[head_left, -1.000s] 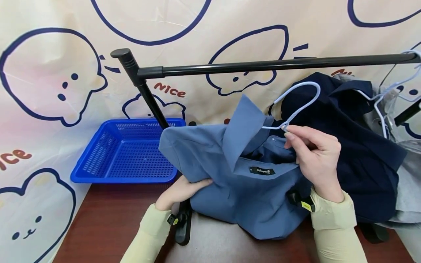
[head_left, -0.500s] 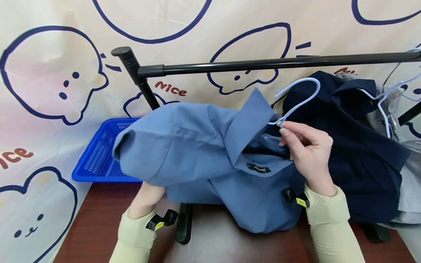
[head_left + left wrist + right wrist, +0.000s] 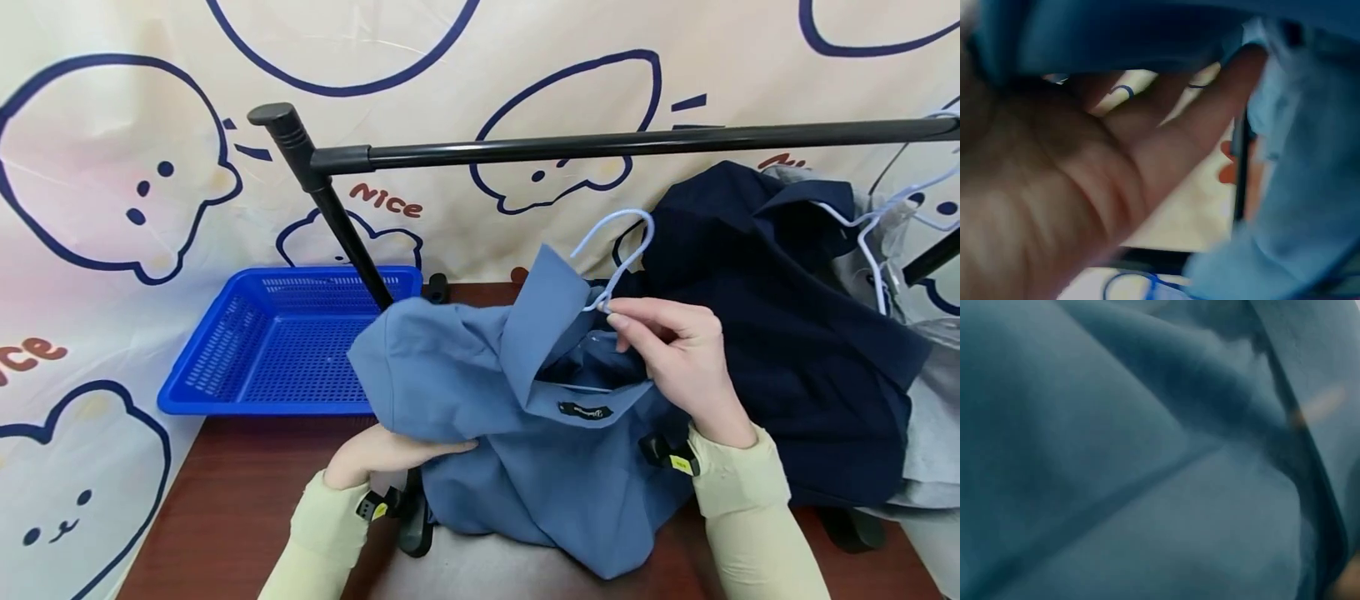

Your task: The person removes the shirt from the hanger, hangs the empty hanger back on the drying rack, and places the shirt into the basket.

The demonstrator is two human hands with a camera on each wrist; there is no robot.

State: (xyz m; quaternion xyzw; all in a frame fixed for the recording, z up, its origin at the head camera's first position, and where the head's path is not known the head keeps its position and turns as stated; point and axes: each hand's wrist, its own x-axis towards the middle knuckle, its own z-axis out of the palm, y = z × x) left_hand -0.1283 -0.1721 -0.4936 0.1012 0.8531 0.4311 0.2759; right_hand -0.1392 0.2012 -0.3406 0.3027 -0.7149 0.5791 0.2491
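A blue collared shirt with a black neck label is draped on a light-blue hanger, whose hook rises out of the collar. My right hand pinches the hanger at the base of its hook. At the shirt's left side, my left hand reaches in beneath the short sleeve and touches the cloth. Its fingers look fairly straight in the left wrist view, though fabric hides some of them. Blue cloth fills most of the right wrist view.
A black rack bar runs above the shirt. Behind the left side stands a blue plastic basket. Dark navy clothing and grey clothing hang at the right. A brown tabletop lies below.
The shirt's left shoulder and sleeve rose leftward over the basket, then came back down. The hanger hook and my right hand have shifted left and slightly down.
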